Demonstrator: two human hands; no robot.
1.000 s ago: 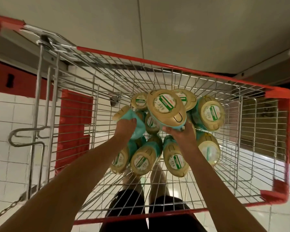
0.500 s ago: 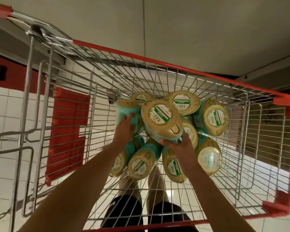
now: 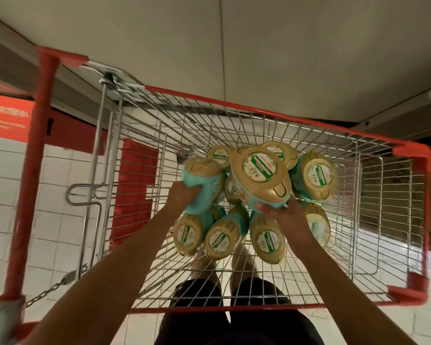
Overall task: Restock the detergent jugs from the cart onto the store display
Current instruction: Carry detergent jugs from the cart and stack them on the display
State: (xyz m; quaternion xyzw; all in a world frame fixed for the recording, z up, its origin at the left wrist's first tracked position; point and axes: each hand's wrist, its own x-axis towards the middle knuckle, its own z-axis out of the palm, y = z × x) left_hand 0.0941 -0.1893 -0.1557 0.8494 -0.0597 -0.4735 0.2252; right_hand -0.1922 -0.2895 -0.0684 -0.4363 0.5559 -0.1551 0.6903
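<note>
The left hand (image 3: 182,196) and right hand (image 3: 286,216) are each gripping a jug (image 3: 259,170), apparently lifting both from the cart (image 3: 259,109); clearing its rim comes next.

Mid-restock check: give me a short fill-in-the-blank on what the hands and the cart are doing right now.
1. The left hand grips a teal plastic detergent jug whose flat end is ____ coloured.
2. The right hand holds a second jug, so ____ hands are loaded.
3. The remaining jugs lie inside the wire shopping cart, whose plastic rim is ____.
Missing words: gold; both; red.
</note>
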